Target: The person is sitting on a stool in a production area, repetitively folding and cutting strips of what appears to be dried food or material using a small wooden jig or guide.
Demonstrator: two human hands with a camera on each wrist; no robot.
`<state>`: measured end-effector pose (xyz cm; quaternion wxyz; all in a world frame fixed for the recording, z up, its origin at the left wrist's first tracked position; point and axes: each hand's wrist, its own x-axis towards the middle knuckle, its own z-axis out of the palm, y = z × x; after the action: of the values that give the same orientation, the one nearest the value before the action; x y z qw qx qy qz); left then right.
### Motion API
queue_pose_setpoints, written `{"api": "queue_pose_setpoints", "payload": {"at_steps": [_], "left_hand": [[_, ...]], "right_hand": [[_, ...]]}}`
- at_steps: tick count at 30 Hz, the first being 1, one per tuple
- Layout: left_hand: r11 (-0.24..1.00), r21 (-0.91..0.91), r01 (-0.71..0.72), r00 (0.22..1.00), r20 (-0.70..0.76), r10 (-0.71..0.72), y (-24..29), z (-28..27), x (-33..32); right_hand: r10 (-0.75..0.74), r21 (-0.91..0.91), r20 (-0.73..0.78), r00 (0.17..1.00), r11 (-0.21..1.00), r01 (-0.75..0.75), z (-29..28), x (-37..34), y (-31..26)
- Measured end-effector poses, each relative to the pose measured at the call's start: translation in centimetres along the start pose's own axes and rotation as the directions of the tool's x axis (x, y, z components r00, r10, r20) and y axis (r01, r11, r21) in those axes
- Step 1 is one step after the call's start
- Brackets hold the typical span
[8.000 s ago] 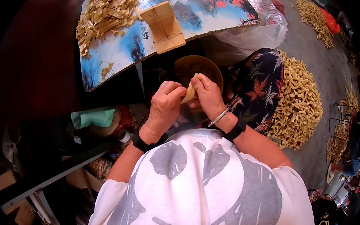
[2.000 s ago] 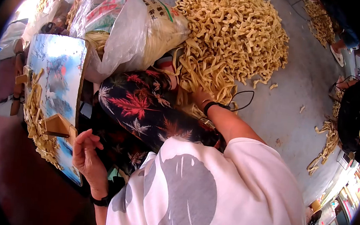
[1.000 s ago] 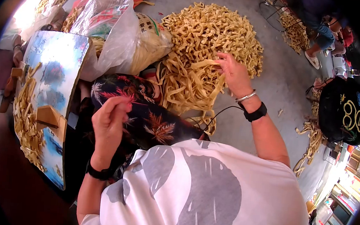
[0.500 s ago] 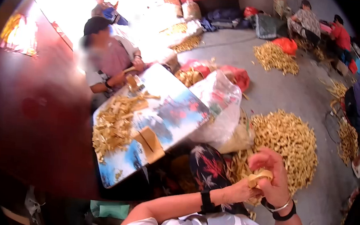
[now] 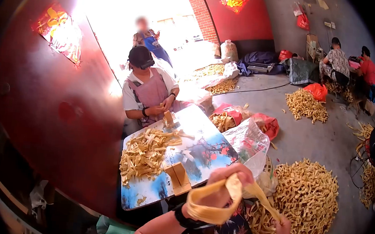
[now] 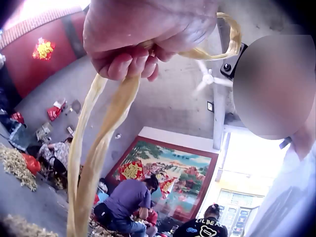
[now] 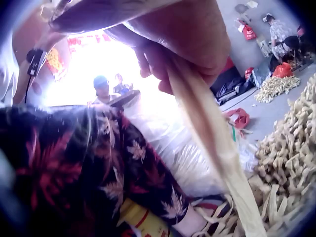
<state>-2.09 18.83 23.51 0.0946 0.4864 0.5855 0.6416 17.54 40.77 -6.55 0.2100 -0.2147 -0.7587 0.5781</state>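
Observation:
A long, flat, pale yellow strip (image 5: 213,213), pliable and fibrous, runs between both hands. My left hand (image 5: 236,173), raised in front of the table, grips it with curled fingers, and a wide loop of it hangs around that wrist. In the left wrist view, two lengths of the strip (image 6: 106,133) drop below the left hand (image 6: 153,29). Lower and to the right, my right hand (image 5: 283,230) holds the strip farther along, near the floor pile. In the right wrist view, the strip (image 7: 212,128) comes out from under the right hand's (image 7: 182,39) curled fingers.
The painted table (image 5: 199,131) bears a heap of short strips (image 5: 147,153) and a wooden block (image 5: 177,178). A person (image 5: 150,87) sits across it. A large pile of knotted pieces (image 5: 306,197) lies on the floor at right, beside a plastic bag (image 5: 249,141).
The right hand reached to the floor strips and lifted one; the hands then met around a coil. Now they are apart, with the strip looped and stretched between them. The head view has tilted up.

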Motion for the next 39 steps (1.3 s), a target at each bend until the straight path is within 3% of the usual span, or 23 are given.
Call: {"api": "queue_pose_setpoints", "payload": {"at_steps": [2, 3, 5, 7, 10, 12, 13, 14, 16, 17, 18, 19, 20, 22, 23, 24, 26, 28, 29, 32, 35, 37, 39], "left_hand": [[0.996, 0.09, 0.009, 0.99, -0.141, 0.004, 0.4, -1.1, -0.2], [0.999, -0.003, 0.034, 0.979, -0.199, -0.034, 0.6, -1.7, -0.5], [1.0, 0.009, 0.019, 0.958, -0.286, -0.016, 1.0, -3.3, -1.0], [0.994, 0.107, 0.037, 0.923, -0.384, 0.006, 0.6, -4.9, -2.2], [0.988, 0.092, 0.128, 0.929, -0.36, -0.086, -0.3, -6.3, -4.8], [0.988, 0.136, 0.079, 0.956, -0.293, -0.036, -0.9, -6.1, -5.7], [0.995, 0.007, 0.103, 0.968, -0.229, -0.099, -0.5, -6.0, -5.9], [0.985, 0.137, 0.107, 0.97, -0.231, -0.073, -0.1, -5.7, -6.0], [0.988, 0.145, 0.054, 0.979, -0.201, -0.024, -0.1, -5.2, -5.1], [0.976, -0.143, 0.161, 0.945, -0.261, -0.195, 0.2, -4.6, -4.4], [0.944, -0.275, 0.18, 0.933, -0.255, -0.253, -0.2, -4.6, -4.4], [0.895, -0.402, 0.193, 0.918, -0.249, -0.31, -0.6, -4.6, -4.3], [0.914, -0.381, 0.14, 0.945, -0.224, -0.238, -1.6, -5.4, -5.4], [0.954, -0.143, 0.262, 0.855, -0.424, -0.298, -3.9, -7.7, -7.0], [0.964, -0.181, 0.195, 0.891, -0.377, -0.252, -4.0, -9.0, -8.0], [0.969, -0.215, 0.119, 0.923, -0.335, -0.188, -3.4, -10.1, -8.7], [0.975, -0.022, 0.222, 0.794, -0.576, -0.194, -2.2, -11.0, -9.7], [0.959, -0.103, 0.263, 0.734, -0.624, -0.268, -2.0, -12.8, -11.7], [0.966, -0.184, 0.182, 0.729, -0.634, -0.258, -2.0, -12.7, -12.3], [0.952, -0.189, 0.241, 0.747, -0.589, -0.306, -1.9, -12.6, -14.8], [0.905, -0.284, 0.316, 0.694, -0.582, -0.425, -4.7, -9.7, -17.2], [0.842, -0.374, 0.389, 0.684, -0.495, -0.536, -7.5, -8.8, -19.4], [0.755, -0.46, 0.467, 0.653, -0.396, -0.646, -10.0, -7.6, -21.1]], "right_hand": [[-0.1, -0.177, 0.029, 0.995, 0.979, 0.103, -2.4, 1.5, -5.6], [-0.153, -0.262, 0.047, 0.987, 0.952, 0.16, -3.5, 2.8, -8.6], [-0.084, 0.077, -0.017, 0.996, 0.993, 0.085, -5.1, 4.7, -12.8], [-0.074, 0.416, -0.097, 0.993, 0.903, 0.108, -6.1, 6.3, -17.3], [-0.375, 0.148, -0.176, 0.91, 0.904, 0.402, -6.4, 7.6, -25.2], [-0.741, -0.179, -0.037, 0.671, 0.665, 0.725, -3.6, 8.4, -29.4], [-0.829, -0.203, 0.058, 0.556, 0.536, 0.82, -1.5, 8.8, -31.3], [-0.885, -0.211, 0.161, 0.436, 0.401, 0.891, 0.9, 9.2, -32.7], [-0.869, -0.2, 0.314, 0.381, 0.332, 0.922, 5.3, 10.0, -33.4], [-0.865, -0.181, 0.361, 0.349, 0.302, 0.936, 7.4, 10.6, -33.8], [-0.911, -0.089, 0.293, 0.289, 0.275, 0.957, 9.9, 11.4, -33.4], [-0.869, -0.07, 0.392, 0.304, 0.301, 0.951, 11.2, 12.1, -33.5], [-0.852, 0.017, 0.423, 0.309, 0.349, 0.937, 12.5, 12.9, -33.2], [-0.875, 0.079, 0.35, 0.334, 0.383, 0.92, 14.4, 13.9, -32.4], [-0.797, 0.018, 0.445, 0.409, 0.465, 0.885, 14.2, 14.1, -32.3], [-0.801, -0.021, 0.445, 0.401, 0.438, 0.899, 14.2, 14.9, -31.6], [-0.801, -0.063, 0.448, 0.397, 0.414, 0.908, 13.1, 17.0, -29.2], [-0.853, -0.099, 0.384, 0.353, 0.342, 0.934, 12.5, 18.5, -26.3], [-0.774, -0.086, 0.439, 0.457, 0.47, 0.878, 11.8, 18.4, -25.4], [-0.565, -0.058, 0.514, 0.646, 0.728, 0.683, 11.1, 17.0, -23.2], [-0.303, 0.257, 0.565, 0.767, 0.949, 0.185, 12.7, 14.5, -20.2], [-0.142, 0.535, 0.58, 0.802, 0.809, -0.244, 15.6, 12.1, -18.9], [-0.191, 0.693, 0.617, 0.764, 0.593, -0.411, 17.5, 11.3, -18.4]]}}
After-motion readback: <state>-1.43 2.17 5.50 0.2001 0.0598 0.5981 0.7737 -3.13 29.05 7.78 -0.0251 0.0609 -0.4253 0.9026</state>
